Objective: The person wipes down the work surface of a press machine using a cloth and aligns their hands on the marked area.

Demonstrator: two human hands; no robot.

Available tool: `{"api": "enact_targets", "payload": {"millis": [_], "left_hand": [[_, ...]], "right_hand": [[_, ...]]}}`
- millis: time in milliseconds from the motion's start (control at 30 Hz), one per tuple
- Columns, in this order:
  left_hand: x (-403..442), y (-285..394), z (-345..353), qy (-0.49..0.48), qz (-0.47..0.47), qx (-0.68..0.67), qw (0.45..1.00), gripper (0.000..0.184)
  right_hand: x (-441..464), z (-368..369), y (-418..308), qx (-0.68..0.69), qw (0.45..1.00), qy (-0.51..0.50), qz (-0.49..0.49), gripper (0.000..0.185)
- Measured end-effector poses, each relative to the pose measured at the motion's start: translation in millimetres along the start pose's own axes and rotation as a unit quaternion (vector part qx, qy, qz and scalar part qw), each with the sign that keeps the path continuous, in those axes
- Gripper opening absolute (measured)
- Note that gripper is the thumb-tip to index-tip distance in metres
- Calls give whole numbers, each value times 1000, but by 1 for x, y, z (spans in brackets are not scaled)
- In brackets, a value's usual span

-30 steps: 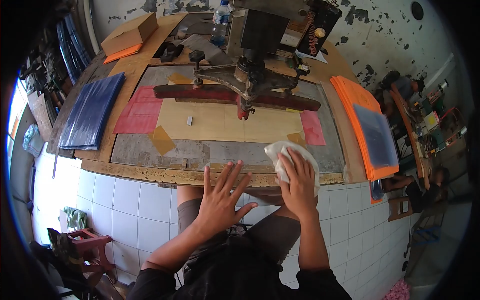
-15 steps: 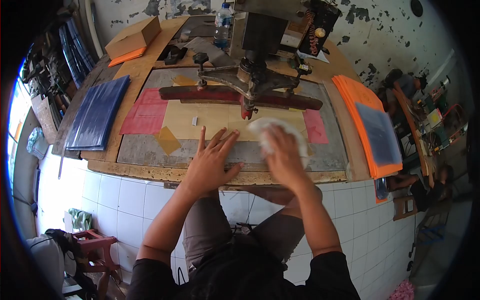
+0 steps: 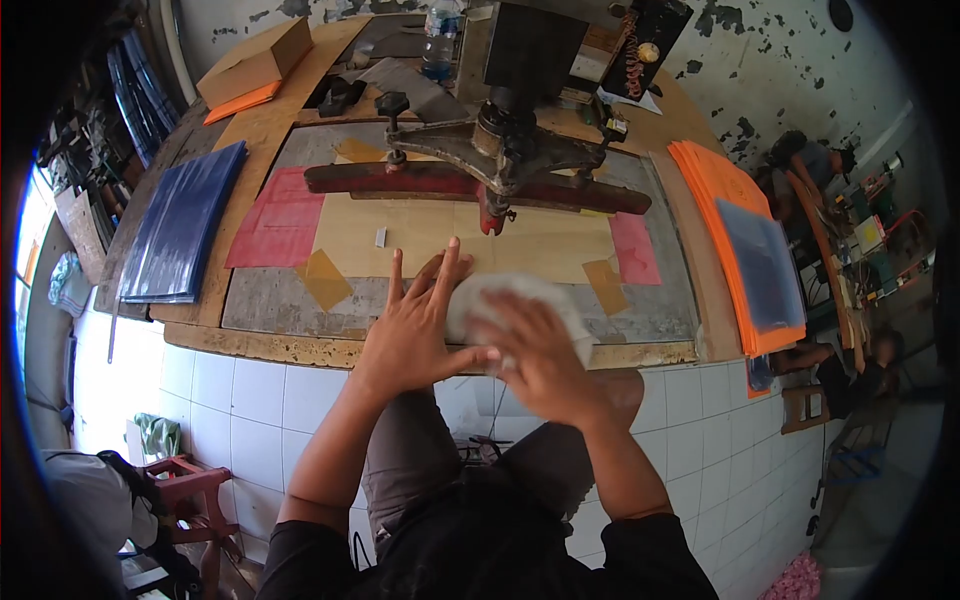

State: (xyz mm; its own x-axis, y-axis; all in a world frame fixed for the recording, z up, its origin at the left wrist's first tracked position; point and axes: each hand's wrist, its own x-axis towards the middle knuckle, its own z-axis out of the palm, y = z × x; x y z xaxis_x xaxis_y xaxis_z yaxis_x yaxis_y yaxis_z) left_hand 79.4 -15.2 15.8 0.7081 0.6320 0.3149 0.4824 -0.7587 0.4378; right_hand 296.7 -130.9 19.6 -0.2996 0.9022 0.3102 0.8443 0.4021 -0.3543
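The white cloth (image 3: 575,318), pale and motion-blurred, lies under the right hand (image 3: 535,350), which presses it with spread fingers. Left of the cloth, the left hand (image 3: 410,335) is splayed wide over the desk (image 3: 270,342).

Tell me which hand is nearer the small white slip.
Left. The left hand is just on the near side of the small white slip; the right hand, on the white cloth, is farther off to the right.
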Motion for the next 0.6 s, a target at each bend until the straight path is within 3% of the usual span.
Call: {"api": "enact_targets", "payload": {"millis": [100,200,300,333,400,533,567,600], "left_hand": [[0,-3,3,8,4,32,999,136],[1,1,2,5,2,58,998,131],[0,3,2,1,1,64,998,128],[1,3,3,1,1,65,998,127],[4,5,1,-2,2,60,998,122],[0,-3,6,15,36,74,997,107],[-1,-2,4,16,35,53,998,90],[-1,-2,3,16,33,61,997,86]], "right_hand": [[-18,-15,10,90,993,-61,-42,62],[-39,-42,58,59,997,3,53,64],[-41,-37,77,-136,949,130,251,74],[-43,-28,72,-167,943,137,254,76],[-28,2,31,-226,929,149,254,80],[-16,5,-27,-21,997,22,68,80],[-17,2,-21,3,998,11,54,78],[-22,-8,-8,26,999,2,41,76]]}}
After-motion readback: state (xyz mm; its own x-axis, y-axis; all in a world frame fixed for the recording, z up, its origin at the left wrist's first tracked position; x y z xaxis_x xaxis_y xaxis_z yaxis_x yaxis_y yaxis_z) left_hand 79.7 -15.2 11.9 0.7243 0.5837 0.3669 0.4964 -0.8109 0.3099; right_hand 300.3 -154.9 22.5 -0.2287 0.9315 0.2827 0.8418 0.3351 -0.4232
